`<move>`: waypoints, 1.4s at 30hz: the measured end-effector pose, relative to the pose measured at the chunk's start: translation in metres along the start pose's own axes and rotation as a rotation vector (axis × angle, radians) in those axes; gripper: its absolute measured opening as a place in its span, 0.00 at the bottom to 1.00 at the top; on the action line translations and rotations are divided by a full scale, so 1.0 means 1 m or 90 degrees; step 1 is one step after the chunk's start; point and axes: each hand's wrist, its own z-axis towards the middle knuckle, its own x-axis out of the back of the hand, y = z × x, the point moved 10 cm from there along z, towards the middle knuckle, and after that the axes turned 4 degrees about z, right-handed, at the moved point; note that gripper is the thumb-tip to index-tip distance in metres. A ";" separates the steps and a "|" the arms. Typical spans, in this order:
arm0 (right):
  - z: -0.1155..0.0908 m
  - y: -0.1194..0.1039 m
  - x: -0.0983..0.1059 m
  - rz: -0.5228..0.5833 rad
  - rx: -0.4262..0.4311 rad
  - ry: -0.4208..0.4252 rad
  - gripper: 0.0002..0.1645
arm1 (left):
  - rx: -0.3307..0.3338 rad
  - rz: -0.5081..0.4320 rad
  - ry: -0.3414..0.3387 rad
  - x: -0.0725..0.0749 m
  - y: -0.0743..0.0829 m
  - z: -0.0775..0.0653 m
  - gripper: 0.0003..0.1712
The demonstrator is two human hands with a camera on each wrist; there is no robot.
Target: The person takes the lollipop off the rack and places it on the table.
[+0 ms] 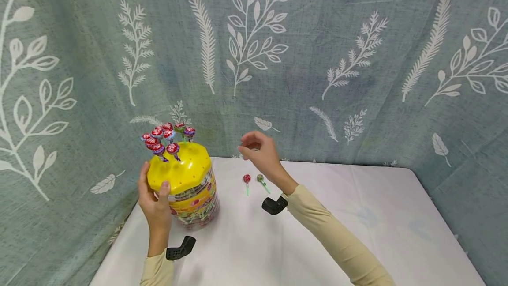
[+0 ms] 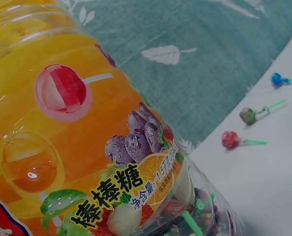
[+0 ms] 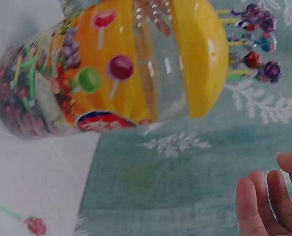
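Observation:
On the left of the head view, my left hand (image 1: pixel 155 202) grips a clear plastic lollipop jar (image 1: pixel 194 204) near its lid, thumb at the front. The yellow lid (image 1: pixel 190 169) has small holes, and several wrapped lollipops (image 1: pixel 157 132) stand in it by their sticks. Through the jar's wall (image 3: pixel 27 105), more lollipops show low inside. My right hand (image 1: pixel 262 151) hovers to the right of the jar, apart from it. Its fingers (image 3: pixel 249 206) bend loosely and nothing shows between them.
On the white table (image 1: pixel 337 233) lie a red lollipop (image 1: pixel 247 179) and a green lollipop (image 1: pixel 260 178). The left wrist view also shows a blue lollipop (image 2: pixel 277 79), out of sight in the head view. A leaf-patterned curtain (image 1: pixel 297 100) hangs behind the table.

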 end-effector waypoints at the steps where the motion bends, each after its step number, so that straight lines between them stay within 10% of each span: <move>1: 0.001 -0.002 -0.002 0.002 0.004 -0.002 0.11 | -0.001 0.000 0.001 0.000 0.001 0.000 0.38; 14: 0.025 0.005 -0.029 0.011 0.024 -0.012 0.13 | -0.006 0.014 -0.001 -0.003 0.034 -0.003 0.37; 25: 0.039 -0.012 -0.061 0.000 0.041 -0.044 0.18 | -0.016 -0.016 0.007 0.001 0.002 -0.001 0.37; 42: 0.055 0.008 -0.104 -0.054 0.065 -0.058 0.20 | 0.027 -0.010 0.002 0.000 -0.005 -0.001 0.37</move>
